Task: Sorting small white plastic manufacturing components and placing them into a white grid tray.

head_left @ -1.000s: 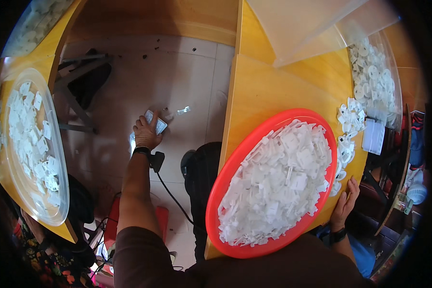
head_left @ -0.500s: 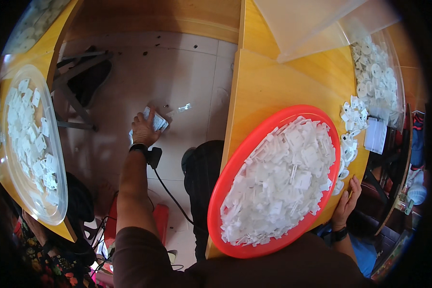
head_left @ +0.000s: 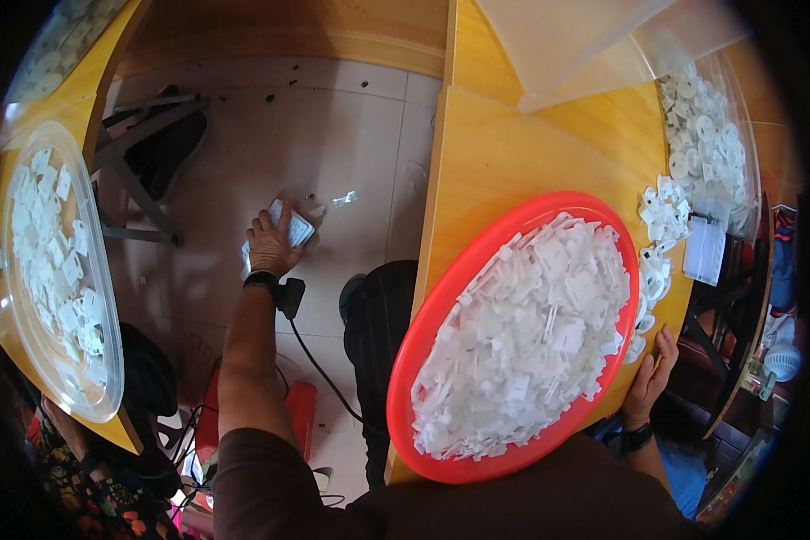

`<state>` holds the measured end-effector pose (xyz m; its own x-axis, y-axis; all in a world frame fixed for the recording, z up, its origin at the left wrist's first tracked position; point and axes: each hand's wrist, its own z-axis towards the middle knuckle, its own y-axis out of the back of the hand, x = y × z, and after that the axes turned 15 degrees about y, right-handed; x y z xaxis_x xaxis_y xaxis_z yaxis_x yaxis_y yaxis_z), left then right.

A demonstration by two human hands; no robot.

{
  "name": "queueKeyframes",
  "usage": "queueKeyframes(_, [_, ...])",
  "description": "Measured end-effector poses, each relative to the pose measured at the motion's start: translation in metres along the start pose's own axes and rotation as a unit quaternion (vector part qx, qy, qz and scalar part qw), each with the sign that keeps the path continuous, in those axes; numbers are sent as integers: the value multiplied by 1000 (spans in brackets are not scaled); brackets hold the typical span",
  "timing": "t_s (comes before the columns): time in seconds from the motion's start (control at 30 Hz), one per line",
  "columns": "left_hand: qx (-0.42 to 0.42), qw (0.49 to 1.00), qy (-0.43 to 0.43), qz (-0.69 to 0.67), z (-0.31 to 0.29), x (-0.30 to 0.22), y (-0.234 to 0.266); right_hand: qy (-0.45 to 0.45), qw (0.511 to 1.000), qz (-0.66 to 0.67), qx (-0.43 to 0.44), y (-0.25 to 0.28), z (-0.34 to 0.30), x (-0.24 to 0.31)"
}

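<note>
My left hand (head_left: 274, 245) reaches down beside the table to the tiled floor. Its fingers lie over a flat white packet with a shiny, plastic-like surface (head_left: 301, 231), hiding much of it; they appear to grip it. A black band with a small dark box and a cable is on that wrist. My right hand (head_left: 650, 382) rests at the table edge, fingers stretched out and nothing held. Close to it are a red oval-looking basin (head_left: 408, 378) heaped with small white plastic parts (head_left: 522, 351) and a row of loose white parts (head_left: 654, 274).
A clear tub (head_left: 108, 360) of white parts stands on the left table. Clear containers (head_left: 594, 54) and more white parts (head_left: 706, 135) sit at the far right. Grey metal legs (head_left: 139, 193), a red object (head_left: 301, 418) and cables are by the floor. Someone in a floral garment (head_left: 72, 486) sits lower left.
The view has shifted very slightly. Both hands stay in the same places, the left over the packet and the right at the table edge.
</note>
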<state>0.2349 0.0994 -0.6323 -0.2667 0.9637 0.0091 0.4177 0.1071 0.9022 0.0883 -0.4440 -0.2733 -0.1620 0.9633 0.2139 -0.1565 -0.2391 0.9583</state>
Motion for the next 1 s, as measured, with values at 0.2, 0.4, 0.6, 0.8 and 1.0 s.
queueKeyframes(0.2, [27,997,17,69,-4,-13,4,3,1000,-3,-5,2,2,2])
queueKeyframes(0.4, [36,990,50,131,-9,-26,6,-2,1000,-11,5,1,3,3])
queueKeyframes(0.6, [7,992,56,115,-8,-22,-8,-10,1000,0,-7,1,3,5])
queueKeyframes(0.8, [-15,999,21,19,3,-9,-12,6,1000,3,-3,2,2,2])
queueKeyframes(1.0, [-28,1000,-6,10,3,-6,-9,0,1000,-7,1,2,2,2])
